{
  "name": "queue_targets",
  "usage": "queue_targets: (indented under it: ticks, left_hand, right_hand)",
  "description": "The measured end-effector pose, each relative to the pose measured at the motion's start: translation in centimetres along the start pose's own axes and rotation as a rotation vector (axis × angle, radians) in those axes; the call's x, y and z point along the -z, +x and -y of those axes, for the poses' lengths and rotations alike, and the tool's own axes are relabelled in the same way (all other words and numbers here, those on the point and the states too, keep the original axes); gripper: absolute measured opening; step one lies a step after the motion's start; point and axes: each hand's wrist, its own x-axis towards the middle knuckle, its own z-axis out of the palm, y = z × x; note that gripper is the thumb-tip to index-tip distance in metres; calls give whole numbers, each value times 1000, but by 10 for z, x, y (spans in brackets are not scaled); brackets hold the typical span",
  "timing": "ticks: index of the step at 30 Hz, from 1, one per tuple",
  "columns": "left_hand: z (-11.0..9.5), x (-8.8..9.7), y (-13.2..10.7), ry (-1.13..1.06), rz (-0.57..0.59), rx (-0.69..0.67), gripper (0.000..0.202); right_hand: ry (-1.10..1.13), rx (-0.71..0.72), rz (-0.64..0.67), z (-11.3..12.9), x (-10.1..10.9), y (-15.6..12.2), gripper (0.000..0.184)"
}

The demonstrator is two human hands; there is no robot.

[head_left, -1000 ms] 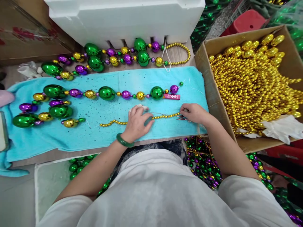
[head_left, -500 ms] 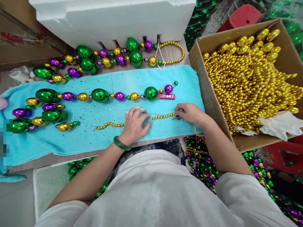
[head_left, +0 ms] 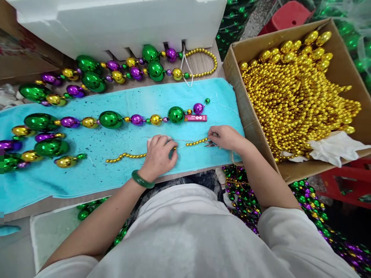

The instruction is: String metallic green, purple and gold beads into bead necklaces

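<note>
My left hand (head_left: 160,155), a green bangle on its wrist, is closed over a strand of small gold beads (head_left: 124,155). The strand's tail lies on the blue towel (head_left: 130,102), and one gold bead shows at the thumb and fingertips. A short row of gold beads (head_left: 196,143) lies between my hands, with thin pale thread beside it. At its right end my right hand (head_left: 225,137) is closed, thumb and index pinched on the strand's end. Pointed metal tips (head_left: 211,144) show under that hand; the rest of that tool is mostly hidden.
A long string of large green, purple and gold beads (head_left: 110,119) bends across the towel, beside a magenta lighter-like stick (head_left: 197,118). Behind lies a finished-looking necklace (head_left: 156,71) against a white foam box (head_left: 116,23). A cardboard box (head_left: 261,135) of gold strands stands right.
The view has shifted, moving most things leftward. My left thumb and fingers have come closer together, and a gold bead now shows at their tips. My right hand keeps its pinch.
</note>
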Motion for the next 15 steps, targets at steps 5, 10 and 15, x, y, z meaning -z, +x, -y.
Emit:
queue_targets:
  ticks: [5,10,15]
  left_hand:
    - [-20,-10,18,-65,3,-32,25]
    - [-28,-14,28,-73,16,-61,21]
    - [-21,-7,20,-43,52,-29,18]
  right_hand:
    - [-1,7,-13,1,-1,-1,12]
    - [-15,-6,-5,2,0,-1,12]
    - [-15,-1,-3,2,1,-2,13]
